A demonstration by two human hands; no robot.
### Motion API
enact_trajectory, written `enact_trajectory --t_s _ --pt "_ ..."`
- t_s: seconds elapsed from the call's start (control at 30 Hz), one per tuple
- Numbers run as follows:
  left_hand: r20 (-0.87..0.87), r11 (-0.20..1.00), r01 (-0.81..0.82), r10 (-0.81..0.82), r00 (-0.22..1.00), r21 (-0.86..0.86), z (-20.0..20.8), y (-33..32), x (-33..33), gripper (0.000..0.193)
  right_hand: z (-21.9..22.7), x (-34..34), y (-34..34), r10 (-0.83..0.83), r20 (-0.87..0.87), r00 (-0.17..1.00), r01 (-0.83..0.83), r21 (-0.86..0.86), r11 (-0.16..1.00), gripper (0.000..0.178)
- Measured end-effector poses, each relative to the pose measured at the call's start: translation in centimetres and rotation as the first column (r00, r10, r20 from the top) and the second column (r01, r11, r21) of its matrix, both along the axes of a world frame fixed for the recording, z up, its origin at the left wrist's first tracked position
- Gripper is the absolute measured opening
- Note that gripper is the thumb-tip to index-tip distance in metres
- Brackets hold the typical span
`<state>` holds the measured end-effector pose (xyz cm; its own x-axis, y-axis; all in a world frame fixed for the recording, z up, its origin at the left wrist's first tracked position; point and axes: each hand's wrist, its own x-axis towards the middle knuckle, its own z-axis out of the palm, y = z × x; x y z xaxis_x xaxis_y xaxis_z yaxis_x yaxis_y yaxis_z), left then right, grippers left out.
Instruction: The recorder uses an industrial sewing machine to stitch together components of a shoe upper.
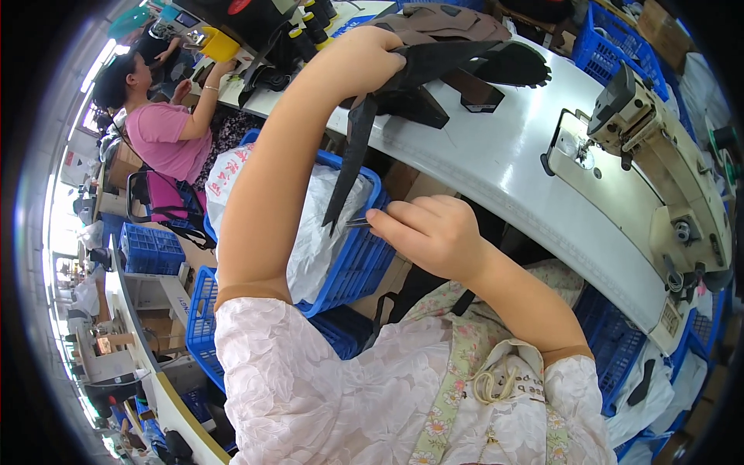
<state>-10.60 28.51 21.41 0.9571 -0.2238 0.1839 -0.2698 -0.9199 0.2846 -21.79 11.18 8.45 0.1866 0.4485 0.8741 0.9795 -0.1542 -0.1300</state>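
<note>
Left hand (pixel 380 63) is gripping a black piece (pixel 438 62); a strip (pixel 352 159) is hanging down left of the tool (pixel 358 222) right hand (pixel 434 236) is pinching.

The white counter (pixel 504 147) bears a sewing machine (pixel 659 167) at its right end, brown pieces (pixel 457 23) by its far edge, and black pieces (pixel 511 65) nearer its front edge.

Bright light glares off the white tabletop (pixel 500 155), edges fisheye-bent.
</note>
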Motion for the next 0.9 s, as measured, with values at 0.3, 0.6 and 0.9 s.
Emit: enact_trajectory --t_s 0.3,0.6,0.9 --pt "-0.025 0.998 -0.054 0.054 0.998 -0.018 0.1 -0.1 -0.1 0.032 -0.5 -0.2 1.1 0.005 -0.012 1.0 -0.005 0.014 1.0 0.028" --pt "-0.017 1.0 -0.012 0.012 1.0 -0.005 -0.1 0.2 0.3 0.032 -0.5 -0.3 1.4 -0.002 -0.044 0.999 0.004 0.048 0.999 0.029" --pt "-0.11 0.997 -0.071 0.067 0.992 -0.038 0.4 -0.4 -0.3 0.029 -0.1 -1.0 1.7 -0.06 -0.003 0.998 0.06 0.081 0.995 0.025"
